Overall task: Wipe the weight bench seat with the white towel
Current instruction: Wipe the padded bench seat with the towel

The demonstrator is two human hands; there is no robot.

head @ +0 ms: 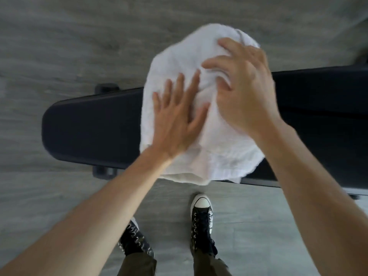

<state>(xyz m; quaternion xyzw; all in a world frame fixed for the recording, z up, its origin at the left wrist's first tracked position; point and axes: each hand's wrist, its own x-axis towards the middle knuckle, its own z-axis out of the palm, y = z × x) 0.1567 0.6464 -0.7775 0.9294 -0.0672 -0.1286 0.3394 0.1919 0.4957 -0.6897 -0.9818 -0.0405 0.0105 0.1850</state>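
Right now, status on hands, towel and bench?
Left hand flat on white towel. Right hand bunching its far folds. Towel draped across bench seat. Nothing in the way.

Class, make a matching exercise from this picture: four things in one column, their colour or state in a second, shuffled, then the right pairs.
Things:
1. towel
2. bench
3. left hand
4. right hand

States:
A. fingers curled, bunching the cloth
B. white, spread across the pad
C. flat, fingers spread
D. dark, under the cloth

Pairs: 1-B, 2-D, 3-C, 4-A

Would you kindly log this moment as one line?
left hand flat on towel | right hand bunching towel | towel across bench
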